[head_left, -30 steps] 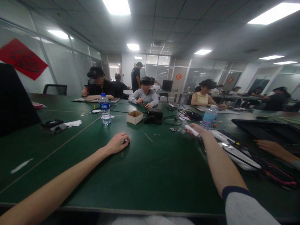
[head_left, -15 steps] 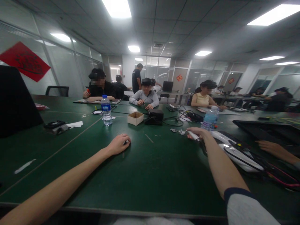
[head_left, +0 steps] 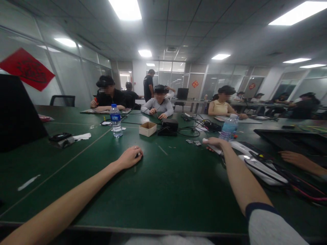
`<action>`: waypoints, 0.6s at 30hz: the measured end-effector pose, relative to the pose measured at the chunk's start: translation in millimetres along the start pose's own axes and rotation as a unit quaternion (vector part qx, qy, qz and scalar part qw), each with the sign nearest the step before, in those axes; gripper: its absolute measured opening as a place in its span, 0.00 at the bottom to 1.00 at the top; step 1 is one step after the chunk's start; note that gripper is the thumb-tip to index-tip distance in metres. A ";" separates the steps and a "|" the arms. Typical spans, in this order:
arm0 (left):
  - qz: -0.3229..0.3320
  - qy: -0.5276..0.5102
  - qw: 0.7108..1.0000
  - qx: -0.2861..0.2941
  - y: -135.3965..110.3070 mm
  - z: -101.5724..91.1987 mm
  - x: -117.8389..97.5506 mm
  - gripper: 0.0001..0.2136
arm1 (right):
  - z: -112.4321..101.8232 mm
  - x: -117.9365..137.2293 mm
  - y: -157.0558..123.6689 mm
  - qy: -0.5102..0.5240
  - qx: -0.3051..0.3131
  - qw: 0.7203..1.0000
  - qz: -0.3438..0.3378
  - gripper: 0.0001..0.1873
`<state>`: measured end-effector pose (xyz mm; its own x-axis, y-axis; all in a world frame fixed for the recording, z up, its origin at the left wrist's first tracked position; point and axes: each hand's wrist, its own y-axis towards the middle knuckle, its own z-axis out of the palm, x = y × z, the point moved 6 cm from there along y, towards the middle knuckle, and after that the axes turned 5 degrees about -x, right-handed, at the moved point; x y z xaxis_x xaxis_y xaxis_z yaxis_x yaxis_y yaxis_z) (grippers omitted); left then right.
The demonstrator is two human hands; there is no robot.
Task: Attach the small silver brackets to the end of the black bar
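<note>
My left hand (head_left: 130,157) rests on the green table (head_left: 163,190), its fingers curled down and the palm side hidden. A dark gap shows between thumb and fingers; I cannot make out whether anything is in it. Farther right, my right hand (head_left: 217,142) grips a long white object (head_left: 216,149), dark at its near end and partly covered by the fingers. Small metal pieces (head_left: 197,143) lie just left of that hand. Right behind it stands a water bottle (head_left: 229,128).
An open cardboard box (head_left: 147,129) sits beside a black device (head_left: 168,127) with tangled cables. Another bottle (head_left: 115,120) stands at the left. A white machine (head_left: 263,168) lies near my right forearm, with another person's hand (head_left: 296,161) beyond it. Several people sit around.
My right hand has turned slightly and shifted a little, and the white object's angle has changed with it. My left hand stays in place.
</note>
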<state>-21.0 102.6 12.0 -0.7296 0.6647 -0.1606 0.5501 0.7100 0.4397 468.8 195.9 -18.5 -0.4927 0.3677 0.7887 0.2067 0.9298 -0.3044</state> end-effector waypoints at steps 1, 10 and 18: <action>-0.001 -0.002 1.000 0.000 0.0 -0.7 -0.5 0.08 | 0.3 0.0 1.4 -0.021 -0.001 1.000 0.005 0.16; -0.008 -0.015 1.000 0.002 -0.1 -4.0 -4.4 0.08 | -3.9 8.5 -4.0 -0.107 -0.020 0.994 0.013 0.11; -0.013 -0.011 1.000 0.006 0.1 -3.5 -2.7 0.08 | -4.0 20.1 -22.6 -0.099 -0.025 0.995 -0.006 0.11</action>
<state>-20.4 100.1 15.5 -0.7352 0.6504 -0.1910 0.5354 0.7300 0.4248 457.6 182.2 6.4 -0.6503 0.3574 0.6703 0.2399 0.9339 -0.2652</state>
